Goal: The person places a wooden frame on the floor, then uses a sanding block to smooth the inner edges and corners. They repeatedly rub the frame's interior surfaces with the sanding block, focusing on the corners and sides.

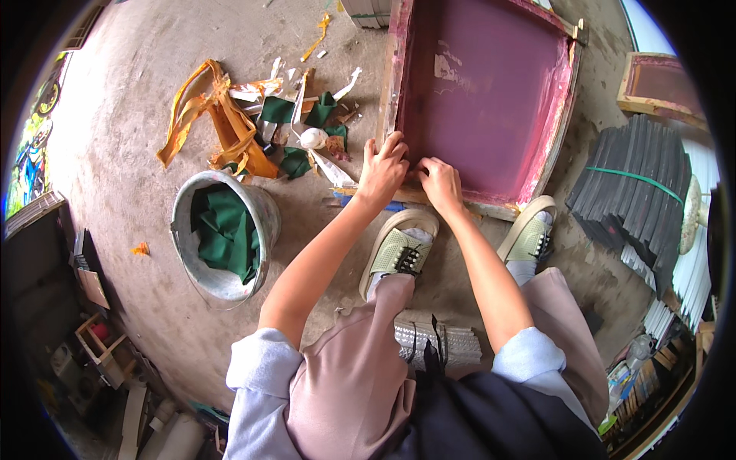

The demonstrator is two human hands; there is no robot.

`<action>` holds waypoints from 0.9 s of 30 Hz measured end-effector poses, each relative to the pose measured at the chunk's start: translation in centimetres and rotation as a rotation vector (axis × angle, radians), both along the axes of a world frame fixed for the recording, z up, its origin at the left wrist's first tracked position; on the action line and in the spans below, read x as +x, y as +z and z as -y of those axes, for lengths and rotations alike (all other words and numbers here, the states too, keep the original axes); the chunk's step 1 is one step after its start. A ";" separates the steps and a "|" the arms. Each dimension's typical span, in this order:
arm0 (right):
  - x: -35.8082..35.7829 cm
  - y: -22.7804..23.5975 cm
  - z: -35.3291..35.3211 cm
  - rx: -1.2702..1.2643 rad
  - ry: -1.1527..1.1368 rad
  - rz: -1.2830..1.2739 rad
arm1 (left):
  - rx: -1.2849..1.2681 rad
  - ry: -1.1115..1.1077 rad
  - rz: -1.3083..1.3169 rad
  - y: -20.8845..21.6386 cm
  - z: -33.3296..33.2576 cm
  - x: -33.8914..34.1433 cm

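Observation:
A large screen printing frame (573, 92) with purple mesh and a worn, stained rim lies on the floor ahead of me. My left hand (384, 170) is closed around its near left corner, fingers curled over the rim. Just right of it, my right hand (442, 184) bends over the inner side of the near edge, its fingers pinched together. Whatever sits between those fingertips is too small to make out. Pale patches (447, 67) show on the mesh, and a blue strip (394, 205) lies below the near edge, beside my shoe.
Left of me stands a grey bucket (181, 222) holding green cloth (226, 234). Beyond it are orange tape scraps (230, 126) and white and green scraps. A strapped bundle of black strips (632, 192) and a smaller frame (663, 88) are at right. My shoes (400, 249) flank the near edge.

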State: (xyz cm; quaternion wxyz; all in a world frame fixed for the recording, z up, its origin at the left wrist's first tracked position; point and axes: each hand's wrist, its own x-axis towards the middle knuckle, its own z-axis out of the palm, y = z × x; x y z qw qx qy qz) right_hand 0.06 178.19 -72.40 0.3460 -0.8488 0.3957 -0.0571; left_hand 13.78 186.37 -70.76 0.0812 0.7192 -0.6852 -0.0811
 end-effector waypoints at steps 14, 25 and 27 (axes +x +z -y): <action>-0.7 1.9 1.0 -0.101 0.108 -0.182 | -0.080 -0.131 0.035 0.6 -0.2 1.5; -0.5 0.6 -0.3 -0.304 0.178 -0.072 | -0.164 -0.118 0.226 -1.0 0.0 0.5; -0.3 0.5 -0.1 -0.315 0.183 -0.047 | -0.168 -0.108 0.259 -1.2 -0.1 0.4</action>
